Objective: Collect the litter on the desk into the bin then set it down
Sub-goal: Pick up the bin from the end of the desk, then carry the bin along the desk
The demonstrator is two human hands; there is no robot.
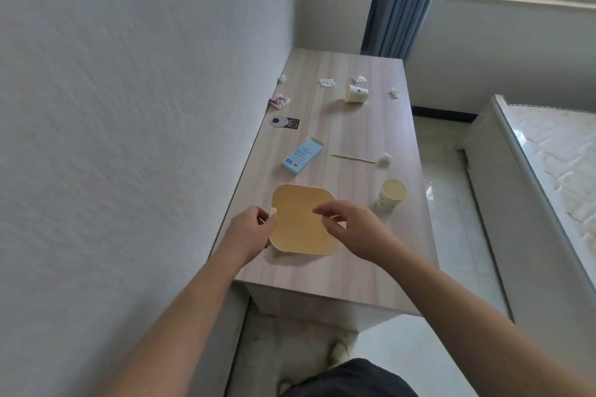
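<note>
Yellow plastic, square with rounded corners, the bin (301, 219) sits open-topped on the near end of the wood-grain counter (348, 267), just below the centre of the frame. Both bare forearms reach up from the bottom edge and converge on it. The left hand (250, 229) is curled at the bin's left rim, fingers folded in and closed on the small pale tab there, knuckles toward the wall. The right hand (351, 229) hovers over the bin's right side, wrist bent, its thumb and forefinger drawn close together with the tips pointing left over the opening; whether they pinch anything I cannot tell. Litter lies scattered up the counter toward the upper middle of the frame: an upright paper cup (391, 195) to the right of the bin, a light blue carton (302, 156) lying flat just above the bin, a thin wooden stick (352, 158) with a crumpled tissue (385, 158) at its right end, a tipped paper cup (356, 94) farther up, and more tissue wads (327, 82) near the far end. By the wall edge lie a black card with a round disc (285, 122) and a small pink packet (279, 100).
</note>
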